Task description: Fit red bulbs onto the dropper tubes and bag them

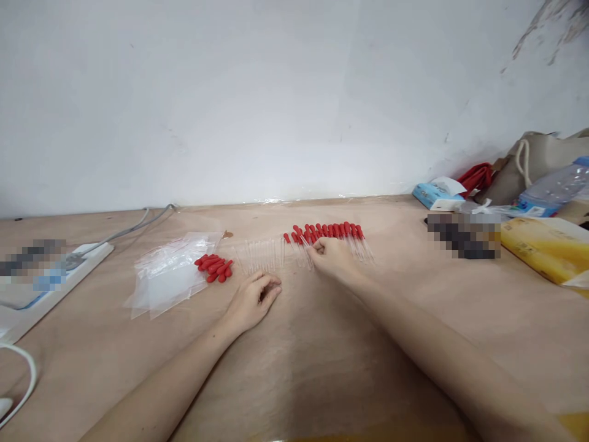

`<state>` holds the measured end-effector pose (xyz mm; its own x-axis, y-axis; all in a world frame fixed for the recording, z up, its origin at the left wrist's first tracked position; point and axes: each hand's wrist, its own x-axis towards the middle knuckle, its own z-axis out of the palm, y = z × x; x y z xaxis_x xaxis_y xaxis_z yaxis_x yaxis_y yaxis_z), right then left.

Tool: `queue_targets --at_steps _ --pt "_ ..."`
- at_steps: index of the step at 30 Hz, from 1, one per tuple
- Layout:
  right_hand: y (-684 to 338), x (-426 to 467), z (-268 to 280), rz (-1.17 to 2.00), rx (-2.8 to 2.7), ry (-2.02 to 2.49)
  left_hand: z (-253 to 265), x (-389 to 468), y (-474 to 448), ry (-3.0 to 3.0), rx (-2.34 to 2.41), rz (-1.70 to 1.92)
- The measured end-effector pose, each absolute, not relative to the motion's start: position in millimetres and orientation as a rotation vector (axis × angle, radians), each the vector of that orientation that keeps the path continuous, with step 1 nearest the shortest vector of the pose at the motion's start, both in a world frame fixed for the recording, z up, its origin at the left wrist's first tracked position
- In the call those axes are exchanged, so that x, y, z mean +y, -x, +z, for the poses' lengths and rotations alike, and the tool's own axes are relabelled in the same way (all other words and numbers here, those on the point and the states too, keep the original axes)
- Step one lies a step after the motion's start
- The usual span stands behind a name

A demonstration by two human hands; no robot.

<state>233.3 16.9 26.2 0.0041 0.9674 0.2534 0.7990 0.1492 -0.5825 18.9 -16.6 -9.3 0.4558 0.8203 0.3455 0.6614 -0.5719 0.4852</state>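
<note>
A row of red-topped droppers (347,229) lies near the middle of the table (257,380), their red ends toward the wall (257,104) and their clear stems toward the person. The right hand (332,258) is at the left part of this row, its thumb and forefinger brought together beside a clear stem; whether they grip it cannot be told. Just left of the row, clear tubes (264,255) lie side by side. The left hand (252,301) rests on the table just in front of them, fingers loosely curled, with a narrow gap between thumb and forefinger. Further left is a small heap of loose red bulbs (215,267), touching the edge of some overlapping clear plastic bags (170,291). Beyond these, at the far left, a grey cable (133,229) runs to a long white strip (59,301). At the far right are a blue packet (435,197), a clear bottle (552,187) and a yellow packet (547,245).
</note>
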Motion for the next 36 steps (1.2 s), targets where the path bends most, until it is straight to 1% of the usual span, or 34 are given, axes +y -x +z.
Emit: queue_targets --at_steps 6,11,14,19,22,32,36 --pt "-195.5 43.3 13.7 0.175 -1.822 1.918 -6.3 -19.6 -19.1 -2.431 1.268 0.798" --pt "-187.0 47.1 8.6 0.166 -1.87 2.014 -6.7 -18.6 -19.0 -2.427 1.266 0.776" --pt "-187.1 47.0 7.5 0.169 -1.9 2.031 -7.0 -18.2 -19.2 -2.427 1.27 0.767" --pt "-182.3 46.2 9.3 0.047 -1.93 1.94 -8.3 -18.1 -19.4 -2.439 1.27 0.766" --pt "-173.2 48.5 13.5 0.069 -1.967 1.929 -8.7 -17.9 -19.2 -2.436 1.276 0.752" --pt "-149.1 57.2 18.3 0.237 -1.972 2.104 -11.5 -18.4 -20.5 -2.447 1.256 0.765" --pt "-151.0 54.8 16.9 0.253 -1.913 2.072 -2.7 -16.3 -17.1 -2.486 1.431 0.877"
